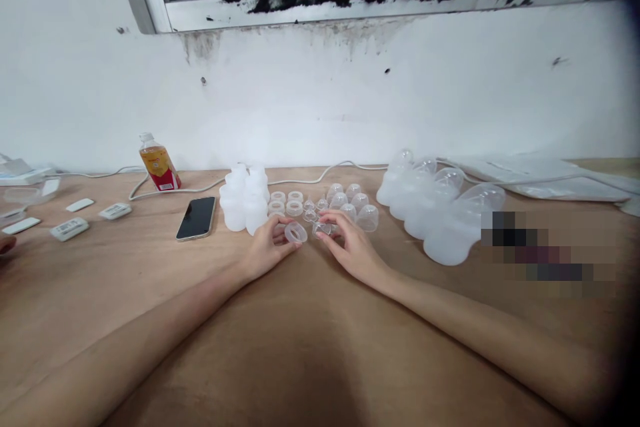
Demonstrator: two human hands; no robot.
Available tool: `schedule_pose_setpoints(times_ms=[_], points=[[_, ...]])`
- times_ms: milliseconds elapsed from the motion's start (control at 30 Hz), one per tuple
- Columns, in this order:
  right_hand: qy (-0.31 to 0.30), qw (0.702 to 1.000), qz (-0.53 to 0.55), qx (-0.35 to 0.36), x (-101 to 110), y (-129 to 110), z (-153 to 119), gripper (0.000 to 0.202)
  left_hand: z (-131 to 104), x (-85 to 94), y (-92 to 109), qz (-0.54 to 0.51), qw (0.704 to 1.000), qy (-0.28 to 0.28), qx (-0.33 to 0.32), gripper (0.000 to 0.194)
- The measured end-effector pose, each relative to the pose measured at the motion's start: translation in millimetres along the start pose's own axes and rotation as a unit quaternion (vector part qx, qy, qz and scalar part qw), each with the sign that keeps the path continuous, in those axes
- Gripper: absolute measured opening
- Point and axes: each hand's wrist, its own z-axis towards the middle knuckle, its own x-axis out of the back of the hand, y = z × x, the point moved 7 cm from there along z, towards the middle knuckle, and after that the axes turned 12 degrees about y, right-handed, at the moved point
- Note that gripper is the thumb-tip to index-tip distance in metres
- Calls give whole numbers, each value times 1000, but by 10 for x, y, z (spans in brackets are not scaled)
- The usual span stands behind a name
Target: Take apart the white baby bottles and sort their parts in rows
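Observation:
My left hand [265, 252] holds a translucent ring [296, 233], tilted between thumb and fingers. Opposite it, my right hand [356, 250] pinches a small clear bottle nipple [322, 229], partly covered by my fingers. Behind my hands stand several similar rings [295, 207] in short rows. More clear nipples [309, 205] sit beside them, and to their right are clear dome caps [367, 218]. Frosted white bottles [246, 207] are grouped behind my left hand. At the right stands a row of frosted bottles with clear domed tops [447, 247].
Left of the bottles lie a phone [197, 219] and a drink bottle [160, 163]. A white cable [310, 181] runs along the wall. Small white packs [70, 229] and another person's fingers [6, 243] are far left. A plastic bag [540, 177] lies back right.

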Motion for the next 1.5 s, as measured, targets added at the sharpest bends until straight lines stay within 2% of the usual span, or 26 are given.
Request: schedule_pose_setpoints(times_ms=[200,467,600,767,967,1067,1200,1267,1400,1500], points=[[7,1000,10,-17,8,19,0,20,8,88,92,109,989,45,-84,31],[16,999,23,44,37,-69,-14,28,26,67,47,84,993,32,-82,30],[28,999,8,36,24,-27,-6,41,26,58,51,97,991,34,-82,34],[12,995,-17,93,-73,-123,27,18,33,59,59,138,982,38,-120,34],[27,990,-14,135,-174,-274,72,18,32,50,59,147,976,27,-160,30],[48,990,5,133,-176,-276,96,19,35,51,72,126,980,29,-154,29],[70,989,6,126,-158,-238,115,19,48,45,42,75,993,24,-88,32],[63,991,-5,121,-171,-216,119,18,41,44,56,55,995,23,-74,33],[29,993,0,116,-205,-213,122,9,3,46,137,54,992,27,-107,31],[4,992,33,120,-224,-234,123,17,-23,50,184,63,987,28,-142,29]])
